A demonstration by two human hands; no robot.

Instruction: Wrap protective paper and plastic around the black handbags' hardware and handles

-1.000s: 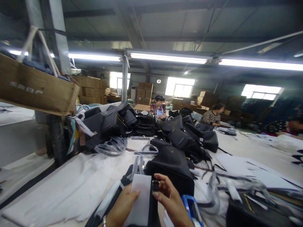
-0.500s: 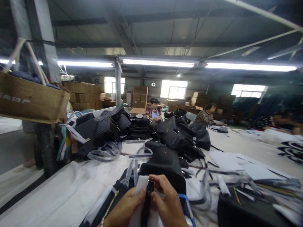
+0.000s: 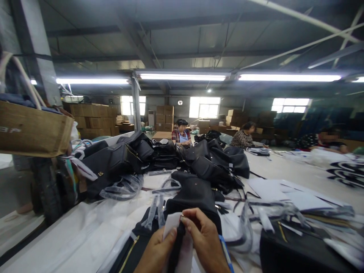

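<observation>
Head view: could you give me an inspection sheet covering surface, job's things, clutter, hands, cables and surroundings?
Surface: white table, strewn with materials.
Job's things: black strap against a white piece.
Clutter: black bags, plastic-wrapped handles, white sheets.
Hands: left hand grips the white piece; right hand pinches the black strap's upper end.
Cables: nothing seen on the table.
Surroundings: co-workers, cardboard boxes, tan bag, lit tubes.

Only lettering we can spot is the pale print (image 3: pixel 10 130) on the brown bag (image 3: pixel 40 132). It's cut off and blurry, so we can't read it.
</observation>
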